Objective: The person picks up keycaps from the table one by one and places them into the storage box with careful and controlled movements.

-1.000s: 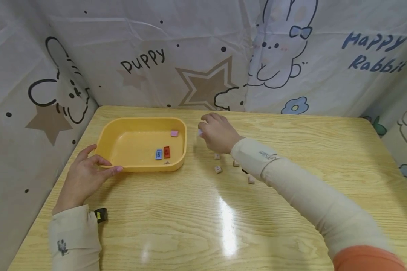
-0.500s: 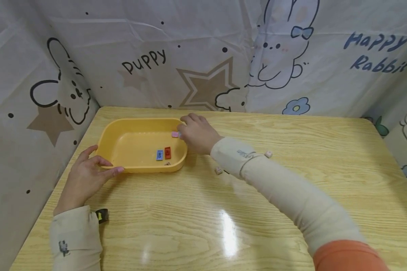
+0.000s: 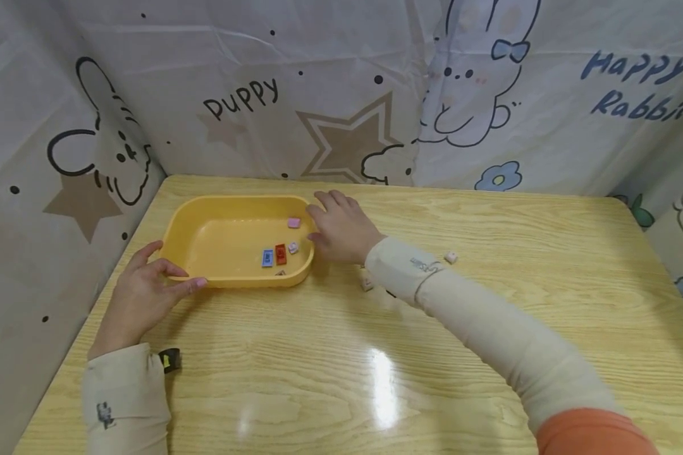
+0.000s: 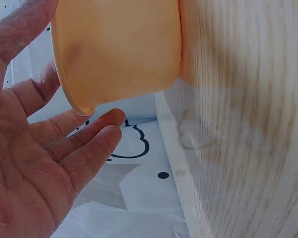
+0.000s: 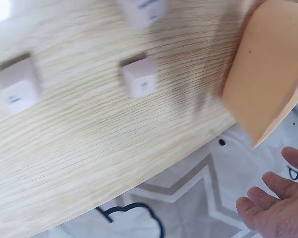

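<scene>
In the head view, my left hand point(image 3: 148, 297) holds the front left corner of a yellow plastic bin point(image 3: 216, 283), with its thumb along the front rim. The left wrist view shows that hand's other fingers stretched out beside the bin wall point(image 4: 119, 49). At the opposite end, my right hand point(image 3: 344, 230) hovers by the right rim, fingers spread and holding nothing. Inside the bin lie a pale keycap-like block point(image 3: 293, 248), a red block point(image 3: 281, 254), a blue printed block point(image 3: 267, 258), a pink block point(image 3: 293, 222) and a small piece point(image 3: 281, 273) near the front wall.
Several pale blocks with dark print lie on the wooden table point(image 3: 273, 354), among them one point(image 3: 451, 257) beyond the right forearm and another point(image 3: 367, 284) under it. Printed cloth point(image 3: 250, 145) stands behind the table. A black strap point(image 3: 171, 360) hangs by the left cuff.
My right hand carried a pale block from the table to the bin and let it go inside. It has since drawn back slightly over the right rim. My left hand stayed put.
</scene>
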Demonstrator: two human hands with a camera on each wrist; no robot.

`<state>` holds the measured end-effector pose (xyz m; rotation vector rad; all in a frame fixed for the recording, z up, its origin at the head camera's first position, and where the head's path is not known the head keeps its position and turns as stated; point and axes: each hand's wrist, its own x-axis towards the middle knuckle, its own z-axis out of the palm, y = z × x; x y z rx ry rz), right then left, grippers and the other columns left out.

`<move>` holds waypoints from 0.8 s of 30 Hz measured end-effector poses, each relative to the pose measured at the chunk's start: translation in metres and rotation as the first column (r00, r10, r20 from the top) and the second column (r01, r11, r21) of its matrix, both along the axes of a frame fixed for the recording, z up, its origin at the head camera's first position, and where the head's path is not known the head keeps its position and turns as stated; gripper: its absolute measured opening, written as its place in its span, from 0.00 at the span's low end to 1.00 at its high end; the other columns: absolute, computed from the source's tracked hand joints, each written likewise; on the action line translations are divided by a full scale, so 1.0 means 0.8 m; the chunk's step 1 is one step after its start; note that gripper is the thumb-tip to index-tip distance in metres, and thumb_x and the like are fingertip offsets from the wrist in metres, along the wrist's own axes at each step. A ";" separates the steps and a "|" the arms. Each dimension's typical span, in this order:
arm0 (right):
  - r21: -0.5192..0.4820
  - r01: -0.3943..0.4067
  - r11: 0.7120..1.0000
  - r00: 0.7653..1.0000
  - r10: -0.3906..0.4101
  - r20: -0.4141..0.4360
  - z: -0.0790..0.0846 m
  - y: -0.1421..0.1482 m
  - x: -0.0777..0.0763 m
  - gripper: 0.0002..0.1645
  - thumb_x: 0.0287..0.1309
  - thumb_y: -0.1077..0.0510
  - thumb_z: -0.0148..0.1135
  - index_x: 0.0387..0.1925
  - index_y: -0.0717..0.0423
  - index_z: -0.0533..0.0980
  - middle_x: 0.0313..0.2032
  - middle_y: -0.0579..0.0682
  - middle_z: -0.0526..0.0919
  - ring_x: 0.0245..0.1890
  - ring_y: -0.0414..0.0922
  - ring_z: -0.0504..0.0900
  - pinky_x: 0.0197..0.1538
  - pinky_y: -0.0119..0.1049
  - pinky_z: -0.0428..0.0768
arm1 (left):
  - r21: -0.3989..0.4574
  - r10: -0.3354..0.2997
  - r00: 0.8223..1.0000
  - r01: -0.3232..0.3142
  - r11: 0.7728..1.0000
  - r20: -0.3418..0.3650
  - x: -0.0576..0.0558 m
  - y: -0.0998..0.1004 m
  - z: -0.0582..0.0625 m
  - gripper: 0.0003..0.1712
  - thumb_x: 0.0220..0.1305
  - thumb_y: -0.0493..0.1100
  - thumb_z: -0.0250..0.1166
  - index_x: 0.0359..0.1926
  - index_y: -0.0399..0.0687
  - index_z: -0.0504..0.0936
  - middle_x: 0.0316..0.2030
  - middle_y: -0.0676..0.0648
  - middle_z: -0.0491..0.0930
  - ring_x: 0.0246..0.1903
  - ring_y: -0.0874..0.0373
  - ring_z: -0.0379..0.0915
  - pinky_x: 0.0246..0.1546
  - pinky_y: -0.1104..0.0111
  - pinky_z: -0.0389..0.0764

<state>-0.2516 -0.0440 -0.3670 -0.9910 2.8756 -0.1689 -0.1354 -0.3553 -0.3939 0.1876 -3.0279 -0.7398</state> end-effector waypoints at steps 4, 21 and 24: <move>-0.024 0.040 0.999 0.999 -0.040 -0.014 0.000 0.021 -0.003 0.29 0.66 0.46 0.53 0.64 0.54 0.66 0.71 0.59 0.59 0.72 0.57 0.57 0.73 0.54 0.62 | -0.005 -0.003 1.000 0.004 1.000 0.005 -0.001 0.001 0.001 0.35 0.53 0.66 0.66 0.33 0.34 0.81 0.71 0.31 0.53 0.72 0.35 0.46 0.67 0.35 0.54; -0.095 0.143 0.985 0.987 -0.149 -0.062 -0.005 0.141 -0.001 0.24 0.64 0.48 0.58 0.53 0.62 0.75 0.66 0.64 0.67 0.68 0.62 0.64 0.68 0.60 0.66 | 0.000 -0.019 1.000 0.019 1.000 -0.001 -0.001 0.000 -0.001 0.35 0.54 0.66 0.65 0.34 0.34 0.80 0.71 0.30 0.53 0.72 0.35 0.46 0.66 0.35 0.54; -0.090 0.174 0.981 0.981 -0.181 -0.075 -0.008 0.166 0.002 0.24 0.63 0.49 0.59 0.51 0.63 0.76 0.64 0.65 0.69 0.67 0.63 0.65 0.66 0.61 0.68 | -0.003 -0.024 1.000 0.024 1.000 -0.013 0.000 -0.002 -0.001 0.35 0.54 0.66 0.65 0.34 0.34 0.80 0.70 0.30 0.55 0.72 0.36 0.46 0.66 0.35 0.54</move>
